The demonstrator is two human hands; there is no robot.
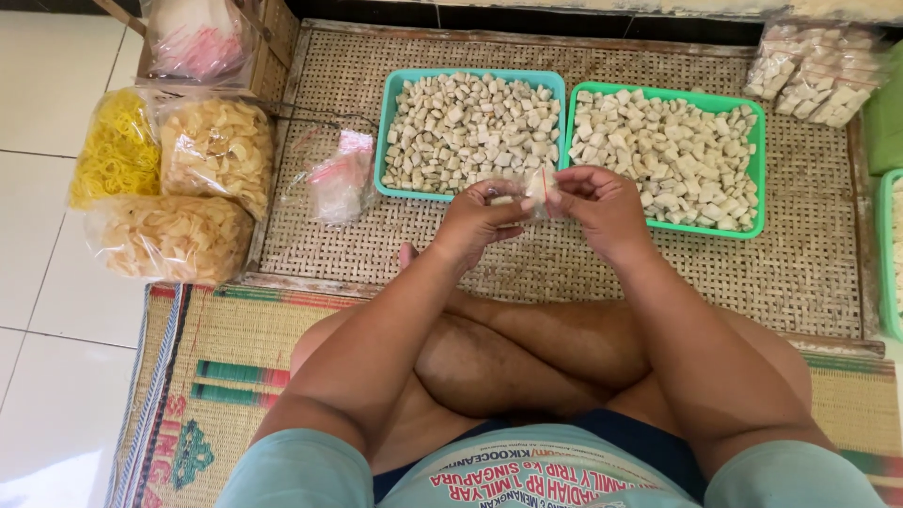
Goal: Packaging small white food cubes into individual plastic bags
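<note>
I sit cross-legged on a woven mat. My left hand (480,224) and my right hand (602,209) together pinch a small clear plastic bag (534,191) with a red strip near its top and a few pale pieces inside. The bag hangs just in front of two trays on a rattan surface (527,273). The teal tray (388,122) on the left and the green tray (758,150) on the right are both full of small cream-coloured cubes.
A bundle of small clear bags (337,179) lies left of the teal tray. Big bags of yellow noodles (118,146) and pale crackers (216,150) sit at far left. Filled small bags (818,71) pile at top right. Another tray edge (886,254) shows at right.
</note>
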